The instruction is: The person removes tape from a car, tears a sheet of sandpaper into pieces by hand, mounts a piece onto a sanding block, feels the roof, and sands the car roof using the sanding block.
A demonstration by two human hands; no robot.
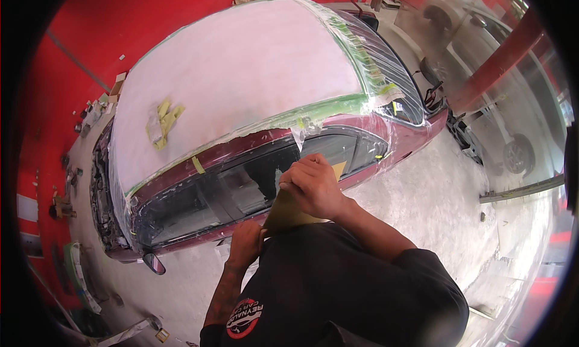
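Observation:
A yellow-brown sheet of paper [284, 214] stretches between my two hands, close to my chest. My right hand [312, 184] is closed on its upper part, fingers curled over. Lower and to the left, my left hand [246, 243] pinches the sheet's edge. Just beyond stands a dark red car [217, 146] with a pale, whitish roof [241, 63]. Green masking tape [329, 107] and clear film run along the roof's border, with a loose strip hanging near the side window. Crumpled yellowish tape and paper [163, 122] lie on the roof.
The car's side mirror [154, 264] juts out at the lower left. To the right a red post [497, 63] rises before clear plastic sheeting, with another vehicle [515, 151] behind it. Small items and boxes [90, 114] line the red wall at left.

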